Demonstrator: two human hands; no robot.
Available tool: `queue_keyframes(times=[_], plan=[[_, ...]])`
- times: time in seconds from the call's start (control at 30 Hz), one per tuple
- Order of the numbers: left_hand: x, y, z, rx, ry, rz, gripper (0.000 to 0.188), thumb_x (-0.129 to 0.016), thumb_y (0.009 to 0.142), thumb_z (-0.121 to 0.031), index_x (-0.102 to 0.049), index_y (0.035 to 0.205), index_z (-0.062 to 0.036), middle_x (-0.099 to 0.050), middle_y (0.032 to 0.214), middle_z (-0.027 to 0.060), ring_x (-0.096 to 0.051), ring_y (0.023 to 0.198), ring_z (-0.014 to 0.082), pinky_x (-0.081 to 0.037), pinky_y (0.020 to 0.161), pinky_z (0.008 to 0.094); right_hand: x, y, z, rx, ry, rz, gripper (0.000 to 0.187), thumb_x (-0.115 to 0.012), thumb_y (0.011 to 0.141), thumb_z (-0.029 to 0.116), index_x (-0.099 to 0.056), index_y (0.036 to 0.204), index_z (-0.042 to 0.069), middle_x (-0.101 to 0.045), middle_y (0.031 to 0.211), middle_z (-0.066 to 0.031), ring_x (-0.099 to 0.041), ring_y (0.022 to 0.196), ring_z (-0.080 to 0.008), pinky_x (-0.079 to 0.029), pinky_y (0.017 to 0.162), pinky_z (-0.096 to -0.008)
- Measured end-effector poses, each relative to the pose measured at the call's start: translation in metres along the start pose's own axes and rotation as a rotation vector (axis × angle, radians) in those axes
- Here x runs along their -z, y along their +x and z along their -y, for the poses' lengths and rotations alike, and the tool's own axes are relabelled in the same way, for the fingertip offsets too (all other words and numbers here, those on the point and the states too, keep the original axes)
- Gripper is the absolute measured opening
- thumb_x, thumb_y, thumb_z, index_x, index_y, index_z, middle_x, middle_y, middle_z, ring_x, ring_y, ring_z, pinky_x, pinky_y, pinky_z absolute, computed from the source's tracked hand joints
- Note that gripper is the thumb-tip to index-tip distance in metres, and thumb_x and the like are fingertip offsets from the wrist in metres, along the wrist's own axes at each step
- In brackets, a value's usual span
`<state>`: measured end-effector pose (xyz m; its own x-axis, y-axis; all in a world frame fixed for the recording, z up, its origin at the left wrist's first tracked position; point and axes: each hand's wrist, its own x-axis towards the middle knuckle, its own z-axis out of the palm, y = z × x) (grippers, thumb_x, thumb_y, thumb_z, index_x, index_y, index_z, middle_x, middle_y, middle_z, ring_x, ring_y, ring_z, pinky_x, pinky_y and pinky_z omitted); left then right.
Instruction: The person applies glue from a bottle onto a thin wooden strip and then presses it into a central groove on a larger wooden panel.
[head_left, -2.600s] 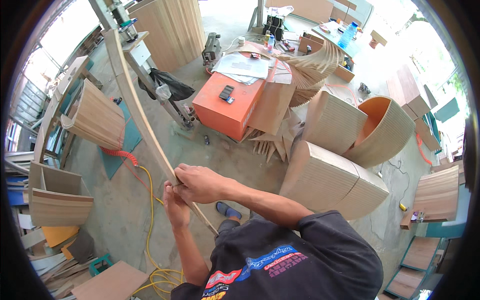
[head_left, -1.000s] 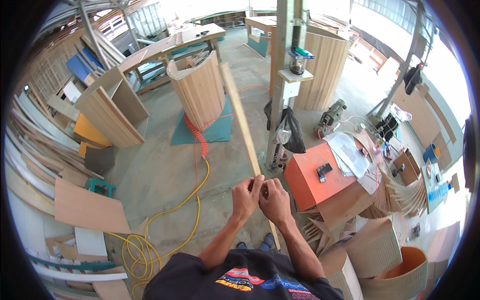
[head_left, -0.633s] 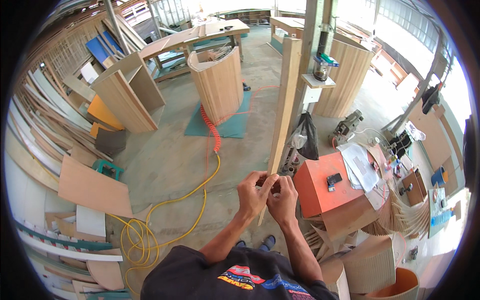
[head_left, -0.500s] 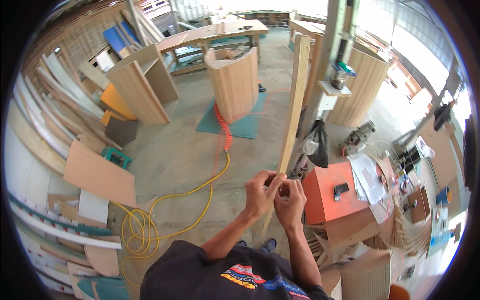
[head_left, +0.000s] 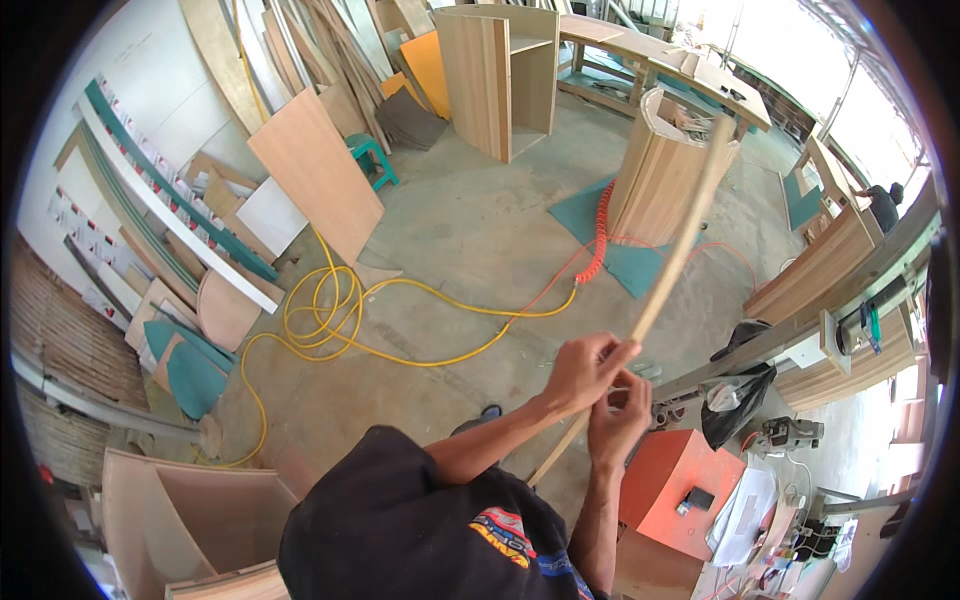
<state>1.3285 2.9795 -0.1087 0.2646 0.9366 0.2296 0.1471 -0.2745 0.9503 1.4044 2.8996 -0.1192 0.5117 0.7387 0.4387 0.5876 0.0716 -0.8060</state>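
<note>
A long, narrow wooden strip [head_left: 680, 245] slants in front of me. Its upper end leans away to the right and its lower end reaches down near my feet. My left hand [head_left: 583, 378] is closed round the strip, thumb lying along it. Just below and to the right, my right hand [head_left: 618, 425] has its fingers curled in against the same strip; its fingertips are partly hidden. Beyond the strip's upper part stands a curved wooden cabinet [head_left: 650, 180] with loose pieces in its top.
A yellow hose [head_left: 420, 362] lies coiled on the floor at left, joined to a red spiral hose [head_left: 602, 235]. An orange box [head_left: 675, 490] with a phone and papers stands at right, beside a post [head_left: 740, 360]. Boards [head_left: 315, 175] lean at left; an open cabinet [head_left: 220, 510] stands lower left.
My view has swung to the left, so the room appears shifted rightward. The strip now tilts further right, with both hands still at it. An open cabinet has come into sight at lower left.
</note>
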Motion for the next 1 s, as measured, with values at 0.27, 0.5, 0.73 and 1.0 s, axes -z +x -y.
queue_keyframes(times=[0.27,0.5,0.73,1.0], plan=[[0.078,0.093,0.064,0.205,-0.149,-0.201,0.041,-0.072,0.092,-0.036,-0.067,0.075,0.0012,-0.054,0.058,-0.0032,-0.045,0.057,0.0031,-0.037,0.049,0.024,-0.125,0.076,-0.006,0.084,-0.037,0.238,0.023,-0.076,0.082,0.016,-0.064,0.1,0.007,-0.062,0.09,-0.0087,-0.064,0.065,-0.0231,-0.053,0.06,-0.0364],[0.138,0.196,0.095,0.209,-0.126,-0.334,0.044,-0.071,0.094,-0.036,-0.066,0.072,0.002,-0.055,0.058,-0.0034,-0.045,0.056,0.0033,-0.037,0.048,0.0248,-0.235,0.163,0.004,0.142,-0.041,0.319,0.022,-0.074,0.085,0.022,-0.063,0.094,0.006,-0.062,0.089,-0.01,-0.066,0.073,-0.0307,-0.053,0.062,-0.0397],[0.187,0.273,0.116,0.222,-0.112,-0.46,0.042,-0.073,0.091,-0.035,-0.064,0.07,0.0001,-0.056,0.059,-0.0013,-0.048,0.059,0.0034,-0.039,0.05,0.0253,-0.32,0.234,0.021,0.191,0.062,0.434,0.021,-0.076,0.08,0.013,-0.064,0.094,0.004,-0.063,0.086,-0.0092,-0.065,0.072,-0.0269,-0.052,0.062,-0.0391],[0.241,0.353,0.15,0.241,-0.117,-0.765,0.039,-0.071,0.094,-0.031,-0.061,0.07,-0.0018,-0.051,0.06,-0.0056,-0.043,0.056,0.0032,-0.035,0.047,0.0247,-0.422,0.301,0.022,0.311,0.195,0.677,0.036,-0.08,0.076,0.018,-0.064,0.106,0.005,-0.063,0.091,-0.0107,-0.065,0.074,-0.0266,-0.053,0.063,-0.0375]])
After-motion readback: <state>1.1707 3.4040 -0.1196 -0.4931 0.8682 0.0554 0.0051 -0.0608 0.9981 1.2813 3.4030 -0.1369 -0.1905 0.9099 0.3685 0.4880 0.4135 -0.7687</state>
